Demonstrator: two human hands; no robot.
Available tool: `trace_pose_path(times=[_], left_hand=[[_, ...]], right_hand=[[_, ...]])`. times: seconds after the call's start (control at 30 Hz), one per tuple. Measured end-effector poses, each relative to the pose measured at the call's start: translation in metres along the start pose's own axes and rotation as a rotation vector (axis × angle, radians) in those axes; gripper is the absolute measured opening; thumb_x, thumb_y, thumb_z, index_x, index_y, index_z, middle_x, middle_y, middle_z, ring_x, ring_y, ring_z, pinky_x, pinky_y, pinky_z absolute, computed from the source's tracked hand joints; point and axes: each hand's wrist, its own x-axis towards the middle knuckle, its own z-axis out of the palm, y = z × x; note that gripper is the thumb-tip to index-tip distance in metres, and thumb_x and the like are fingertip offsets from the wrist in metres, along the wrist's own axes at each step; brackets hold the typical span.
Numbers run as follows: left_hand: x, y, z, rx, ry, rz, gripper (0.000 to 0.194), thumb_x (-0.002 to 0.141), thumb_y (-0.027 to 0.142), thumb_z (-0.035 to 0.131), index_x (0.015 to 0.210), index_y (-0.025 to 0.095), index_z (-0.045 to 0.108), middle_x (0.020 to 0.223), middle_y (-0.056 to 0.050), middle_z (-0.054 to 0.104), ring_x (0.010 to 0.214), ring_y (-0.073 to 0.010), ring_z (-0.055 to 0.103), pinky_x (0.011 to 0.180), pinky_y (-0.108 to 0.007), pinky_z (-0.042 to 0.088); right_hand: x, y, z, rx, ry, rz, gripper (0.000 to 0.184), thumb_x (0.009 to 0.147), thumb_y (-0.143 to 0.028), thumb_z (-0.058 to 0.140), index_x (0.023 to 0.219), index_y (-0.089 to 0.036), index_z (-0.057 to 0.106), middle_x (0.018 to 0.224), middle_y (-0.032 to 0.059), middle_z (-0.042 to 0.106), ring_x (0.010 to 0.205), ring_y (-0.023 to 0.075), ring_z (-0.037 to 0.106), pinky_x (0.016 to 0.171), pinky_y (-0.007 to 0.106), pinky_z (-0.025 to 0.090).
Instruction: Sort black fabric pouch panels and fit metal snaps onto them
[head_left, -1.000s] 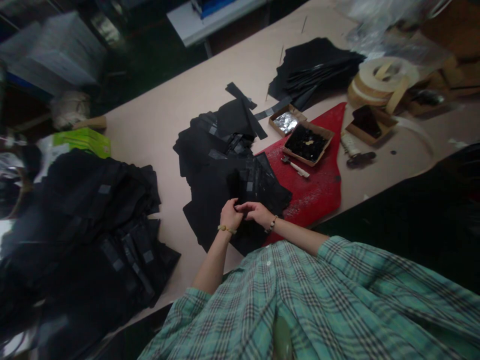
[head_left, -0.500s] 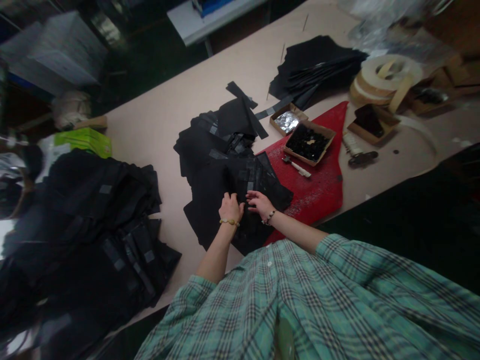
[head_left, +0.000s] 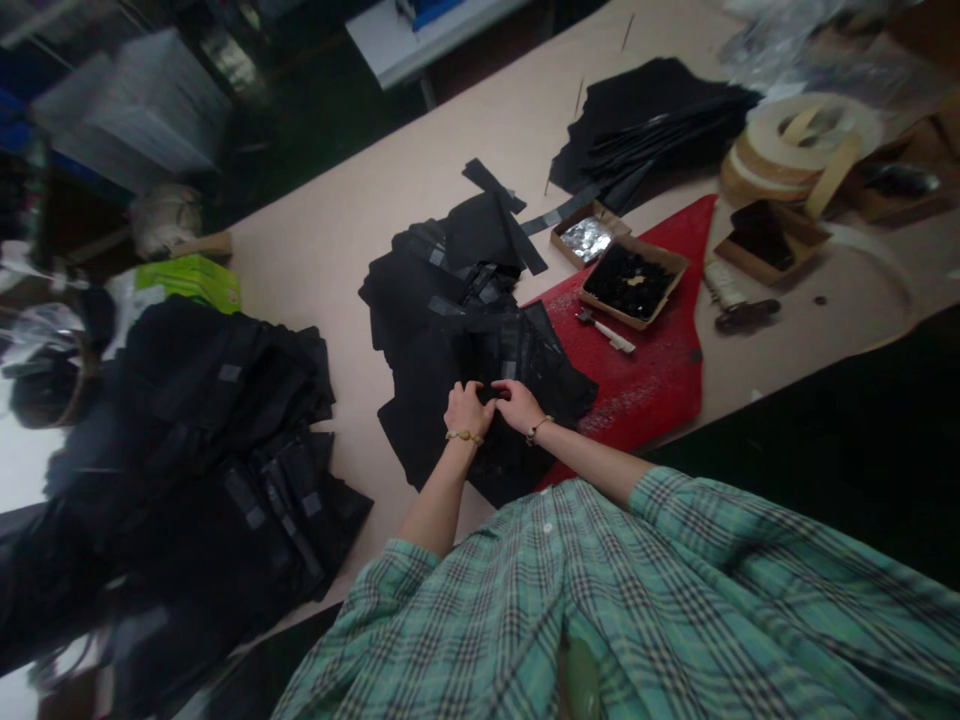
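Black fabric pieces (head_left: 420,365) lie in a loose, layered heap in front of me, several with grey patches. Over the near part of this heap, my left hand (head_left: 470,408) is closed, its fingers curled on the black fabric. Right beside it, my right hand (head_left: 519,407) pinches the same fabric, its thumb and fingertips drawn together. The two hands' fingertips almost touch. Exactly which layer they grip is hard to make out, black on black. Under the heap's right side stretches a red sheet (head_left: 667,370).
On the red sheet stand a cardboard box of small black parts (head_left: 634,282) and a small hammer (head_left: 606,331). Behind is a box with silvery pieces (head_left: 587,240). Tape rolls (head_left: 802,150) sit right, a black stack (head_left: 652,120) at the back, more black fabric (head_left: 187,470) left.
My right hand has gone from spread fingers to a pinch and come closer to my left hand. The left fingers have curled onto the fabric. The whole view has shifted slightly.
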Motion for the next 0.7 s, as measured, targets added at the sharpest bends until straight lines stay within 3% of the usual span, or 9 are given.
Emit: trace_pose_path(times=[0.23, 0.43, 0.5, 0.6, 0.7], left_hand=[[0.006, -0.014, 0.006, -0.190, 0.024, -0.030, 0.042, 0.073, 0.044, 0.075, 0.110, 0.026, 0.066, 0.121, -0.010, 0.059, 0.118, -0.0269, 0.055, 0.093, -0.037, 0.049], [0.011, -0.046, 0.002, -0.571, -0.036, 0.023, 0.039, 0.074, 0.038, 0.073, 0.106, 0.017, 0.064, 0.104, -0.005, 0.069, 0.098, -0.0186, 0.064, 0.091, -0.030, 0.049], [0.008, -0.051, 0.000, -0.568, -0.007, 0.000, 0.037, 0.077, 0.029, 0.067, 0.112, 0.017, 0.060, 0.105, -0.005, 0.069, 0.097, -0.0185, 0.064, 0.090, -0.030, 0.050], [0.001, -0.049, -0.007, -0.480, 0.164, -0.046, 0.047, 0.081, 0.019, 0.056, 0.128, 0.018, 0.049, 0.118, -0.007, 0.064, 0.106, -0.0193, 0.063, 0.093, -0.031, 0.049], [-0.007, -0.038, -0.012, -0.369, 0.201, 0.063, 0.042, 0.086, 0.016, 0.049, 0.127, 0.022, 0.049, 0.128, -0.008, 0.059, 0.116, -0.0191, 0.059, 0.097, -0.031, 0.048]], right_hand=[[0.023, -0.014, 0.001, 0.000, 0.055, 0.037, 0.018, 0.064, -0.006, 0.067, 0.078, -0.018, 0.063, 0.081, 0.0011, 0.067, 0.080, 0.0158, 0.064, 0.085, 0.034, 0.055], [0.027, -0.014, 0.011, 0.412, -0.158, 0.131, 0.026, 0.062, -0.014, 0.078, 0.073, -0.020, 0.055, 0.059, -0.0060, 0.054, 0.060, 0.0112, 0.059, 0.065, 0.030, 0.059], [0.024, -0.013, 0.015, 0.486, -0.160, 0.184, 0.028, 0.063, -0.017, 0.079, 0.073, -0.020, 0.053, 0.058, -0.0070, 0.052, 0.056, 0.0091, 0.057, 0.058, 0.026, 0.058], [0.020, -0.013, 0.019, 0.491, -0.078, 0.245, 0.025, 0.065, -0.016, 0.076, 0.073, -0.019, 0.053, 0.059, -0.0074, 0.052, 0.054, 0.0067, 0.055, 0.053, 0.021, 0.055], [0.017, -0.015, 0.021, 0.446, 0.001, 0.265, 0.019, 0.066, -0.013, 0.070, 0.075, -0.019, 0.054, 0.061, -0.0068, 0.054, 0.054, 0.0071, 0.055, 0.052, 0.020, 0.054]])
